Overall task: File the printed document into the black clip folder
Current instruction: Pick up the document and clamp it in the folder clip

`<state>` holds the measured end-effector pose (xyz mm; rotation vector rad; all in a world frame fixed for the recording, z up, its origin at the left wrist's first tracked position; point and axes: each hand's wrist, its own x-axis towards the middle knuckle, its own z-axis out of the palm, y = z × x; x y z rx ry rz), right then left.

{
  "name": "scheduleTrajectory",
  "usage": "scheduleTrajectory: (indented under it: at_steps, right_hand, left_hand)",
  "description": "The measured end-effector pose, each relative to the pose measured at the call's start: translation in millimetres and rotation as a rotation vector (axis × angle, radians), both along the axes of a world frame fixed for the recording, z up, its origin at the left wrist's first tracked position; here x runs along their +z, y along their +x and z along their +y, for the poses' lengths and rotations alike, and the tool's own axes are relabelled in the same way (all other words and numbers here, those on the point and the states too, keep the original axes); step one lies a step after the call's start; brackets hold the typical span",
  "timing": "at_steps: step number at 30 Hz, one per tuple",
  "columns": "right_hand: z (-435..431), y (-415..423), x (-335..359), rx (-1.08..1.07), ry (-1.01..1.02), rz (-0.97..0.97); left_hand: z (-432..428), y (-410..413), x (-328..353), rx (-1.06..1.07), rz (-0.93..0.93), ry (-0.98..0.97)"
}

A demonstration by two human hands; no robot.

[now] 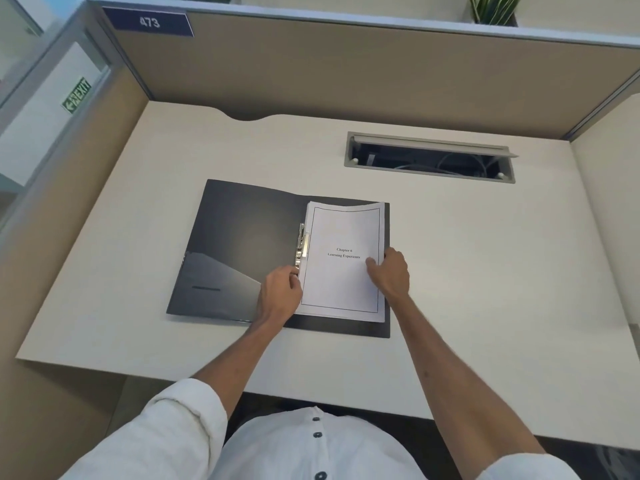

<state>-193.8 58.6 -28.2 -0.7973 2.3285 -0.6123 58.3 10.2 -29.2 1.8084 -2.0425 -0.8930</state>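
Observation:
The black clip folder lies open on the desk. A white printed document, with a framed title page, rests on the folder's right half, its left edge at the metal clip along the spine. My left hand is at the document's lower left edge, fingers by the clip's lower end. My right hand grips the document's right edge, thumb on top of the page.
The pale desk is enclosed by tan partition walls. An open cable tray is cut into the desktop behind the folder. A potted plant stands atop the partition at the back right.

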Motion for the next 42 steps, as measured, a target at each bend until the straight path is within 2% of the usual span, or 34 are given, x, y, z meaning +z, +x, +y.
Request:
scheduleTrajectory:
  at_steps: [3, 16, 35, 39, 42]
  right_hand:
    - [1, -4, 2, 0.028, 0.022, 0.056]
    - [4, 2, -4, 0.001, -0.005, 0.069]
    - [5, 4, -5, 0.013, -0.001, 0.071]
    - [6, 1, -4, 0.027, 0.014, 0.094]
    - [5, -1, -2, 0.052, -0.009, 0.246]
  left_hand:
    - [0, -1, 0, 0.016, 0.002, 0.01]
    - [15, -8, 4, 0.056, -0.026, 0.007]
    - [23, -6, 18, -0.04, -0.149, -0.004]
    - [21, 0, 17, -0.07, -0.161, -0.071]
    - [23, 9, 12, -0.162, -0.255, -0.231]
